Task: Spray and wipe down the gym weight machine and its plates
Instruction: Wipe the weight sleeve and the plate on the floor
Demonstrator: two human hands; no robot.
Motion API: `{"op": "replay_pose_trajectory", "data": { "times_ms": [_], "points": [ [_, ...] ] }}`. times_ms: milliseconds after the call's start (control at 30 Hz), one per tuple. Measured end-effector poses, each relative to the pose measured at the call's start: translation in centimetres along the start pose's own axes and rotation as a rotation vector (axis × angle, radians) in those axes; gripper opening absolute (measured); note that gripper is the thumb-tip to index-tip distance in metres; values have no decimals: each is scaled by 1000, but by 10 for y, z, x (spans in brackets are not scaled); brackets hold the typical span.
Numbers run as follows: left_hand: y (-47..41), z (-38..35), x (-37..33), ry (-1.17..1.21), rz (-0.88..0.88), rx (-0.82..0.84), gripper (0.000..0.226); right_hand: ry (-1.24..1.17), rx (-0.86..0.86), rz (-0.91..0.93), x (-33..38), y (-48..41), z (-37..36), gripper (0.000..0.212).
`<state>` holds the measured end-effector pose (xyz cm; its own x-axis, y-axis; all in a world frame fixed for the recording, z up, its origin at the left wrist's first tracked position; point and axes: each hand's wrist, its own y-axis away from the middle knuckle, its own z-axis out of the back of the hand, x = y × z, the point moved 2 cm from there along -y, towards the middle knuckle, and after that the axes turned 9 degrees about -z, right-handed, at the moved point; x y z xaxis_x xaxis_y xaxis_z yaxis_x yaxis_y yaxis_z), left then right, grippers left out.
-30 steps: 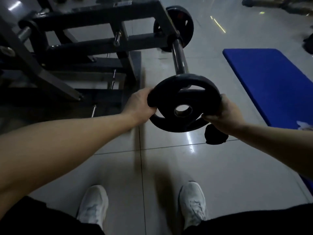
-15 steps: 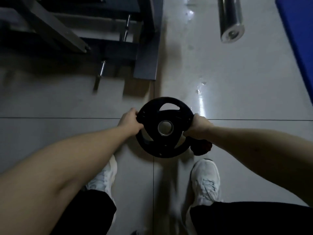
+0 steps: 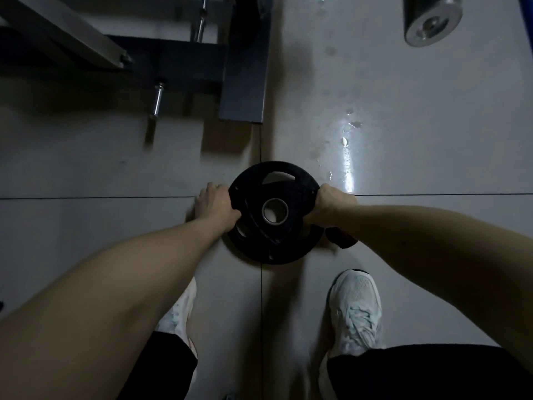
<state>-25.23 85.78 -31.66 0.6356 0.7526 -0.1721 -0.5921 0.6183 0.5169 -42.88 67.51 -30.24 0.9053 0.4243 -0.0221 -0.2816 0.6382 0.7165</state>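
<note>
Weight plate (image 3: 269,242): black, near floor (image 3: 418,157)
Left hand (image 3: 215,202): grips its 9 o'clock rim
Right hand (image 3: 331,202): grips 3 o'clock rim

My arms reached down, left hand (image 3: 215,202) and right hand (image 3: 332,201) each curled round opposite edges of the plate (image 3: 276,244).

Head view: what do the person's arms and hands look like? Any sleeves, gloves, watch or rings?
Both arms are bare as far as the frame shows: no sleeve on the left forearm or the right forearm. The left hand and right hand are ungloved. No watch or wristband shows. Rings cannot be ruled out in this dim light.
</note>
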Motion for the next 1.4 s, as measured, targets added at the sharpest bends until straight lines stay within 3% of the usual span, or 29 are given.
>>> {"op": "replay_pose_trajectory", "data": {
  "times_ms": [200, 367, 667, 733, 800, 867, 1000, 1100, 1233, 1300, 1400],
  "points": [
    [-4, -10, -3, -10, 48, 7, 39, 46, -13, 12, 1, -6, -11, 56],
    [3, 10, -14, -116, 46, 98, 45, 19, -21, 79, 5, 10, 17, 50],
    [14, 151, -93, -228, -371, 182, 37, -214, 59, 216, 41, 84, 116, 28],
    [24, 191, -109, -277, -482, 158, 29, -332, 40, 256, 45, 109, 146, 16],
    [37, 229, -118, -280, -545, 83, 26, -474, 5, 298, 47, 131, 178, 21],
    [46, 258, -123, -144, -548, 14, 25, -591, -38, 334, 45, 155, 211, 27],
    [57, 287, -132, 595, -448, 36, 20, -768, -189, 400, 40, 193, 273, 33],
    [72, 299, -148, 999, -401, 66, 21, -901, -337, 416, 30, 207, 309, 35],
    [76, 310, -165, 1177, -478, 60, 21, -1049, -496, 402, 13, 214, 331, 52],
    [72, 313, -172, 1161, -506, -34, 11, -1053, -570, 396, -1, 213, 335, 55],
    [63, 316, -182, 1118, -529, -239, 19, -1015, -714, 326, -24, 202, 335, 51]
  ]
}}
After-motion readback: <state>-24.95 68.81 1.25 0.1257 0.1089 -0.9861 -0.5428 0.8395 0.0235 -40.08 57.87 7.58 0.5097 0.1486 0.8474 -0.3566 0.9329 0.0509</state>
